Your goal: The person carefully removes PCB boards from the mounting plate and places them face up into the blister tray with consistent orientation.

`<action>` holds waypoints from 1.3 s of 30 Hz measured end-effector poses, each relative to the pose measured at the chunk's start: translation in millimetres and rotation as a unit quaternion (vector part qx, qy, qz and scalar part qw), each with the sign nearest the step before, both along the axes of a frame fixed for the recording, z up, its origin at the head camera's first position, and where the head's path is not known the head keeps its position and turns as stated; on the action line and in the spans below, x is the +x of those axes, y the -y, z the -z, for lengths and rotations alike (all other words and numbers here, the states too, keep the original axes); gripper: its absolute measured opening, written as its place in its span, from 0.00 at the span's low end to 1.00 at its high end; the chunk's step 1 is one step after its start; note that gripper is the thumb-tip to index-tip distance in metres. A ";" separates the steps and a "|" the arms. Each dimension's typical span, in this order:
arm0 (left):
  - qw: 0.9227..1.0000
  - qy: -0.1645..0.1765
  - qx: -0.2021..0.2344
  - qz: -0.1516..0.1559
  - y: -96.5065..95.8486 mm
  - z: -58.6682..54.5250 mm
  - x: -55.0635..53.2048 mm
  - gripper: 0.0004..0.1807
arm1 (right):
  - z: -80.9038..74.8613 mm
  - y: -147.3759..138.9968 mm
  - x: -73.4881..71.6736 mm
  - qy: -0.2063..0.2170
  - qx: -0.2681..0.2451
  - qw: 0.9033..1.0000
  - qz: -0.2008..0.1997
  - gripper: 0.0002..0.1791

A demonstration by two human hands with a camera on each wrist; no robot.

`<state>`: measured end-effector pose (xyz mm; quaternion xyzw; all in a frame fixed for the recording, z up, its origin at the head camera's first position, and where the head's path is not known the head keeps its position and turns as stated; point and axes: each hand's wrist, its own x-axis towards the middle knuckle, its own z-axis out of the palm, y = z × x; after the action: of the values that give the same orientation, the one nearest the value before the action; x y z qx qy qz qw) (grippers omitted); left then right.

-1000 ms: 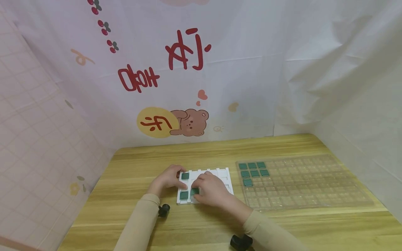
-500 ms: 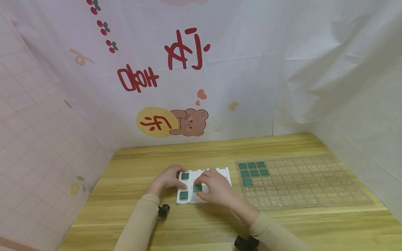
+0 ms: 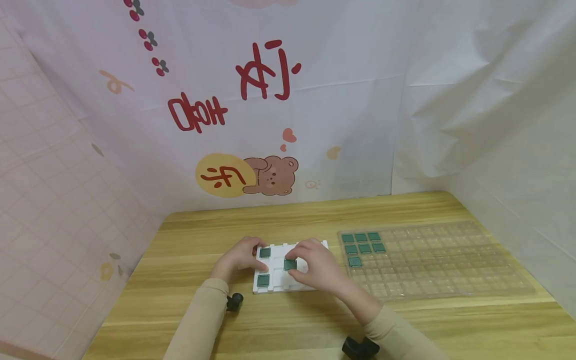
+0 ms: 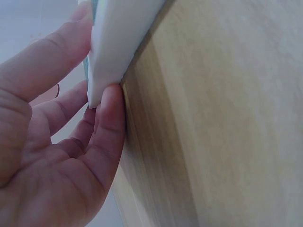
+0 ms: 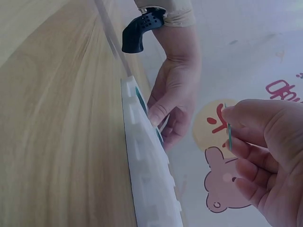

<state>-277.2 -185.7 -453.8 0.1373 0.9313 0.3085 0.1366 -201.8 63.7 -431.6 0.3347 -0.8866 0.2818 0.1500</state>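
My right hand point(image 3: 318, 266) pinches a small green circuit board point(image 3: 290, 265) between thumb and fingers, above the middle of a white slotted tray point(image 3: 278, 285). In the right wrist view the board point(image 5: 230, 137) is seen edge-on, apart from the tray. My left hand point(image 3: 240, 254) grips the tray's left end; the left wrist view has the thumb along its upper side and fingertips against its edge point(image 4: 111, 61). Two more boards lie in the tray's left column, one at the back point(image 3: 265, 252) and one at the front point(image 3: 263, 280).
To the right lies a large clear plastic tray point(image 3: 432, 265) with many compartments. Several green boards point(image 3: 361, 237) fill its back left corner. A wooden table point(image 3: 216, 222) carries everything, with a printed white curtain point(image 3: 351, 100) behind and at the sides.
My right hand has lifted the circuit board off the white tray's slots and moved it right and slightly back. The left hand stays at the tray's left end.
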 end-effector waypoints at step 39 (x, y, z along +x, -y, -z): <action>1.000 0.003 -0.003 0.004 0.2 0.4 -0.4 0.36 | 12.8 -96.5 -2.6 -0.007 -0.043 0.998 0.055 0.14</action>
<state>-277.6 -186.0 -454.2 0.1398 0.9312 0.3053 0.1415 -204.5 160.2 -444.4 0.2806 -0.8897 0.3083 0.1861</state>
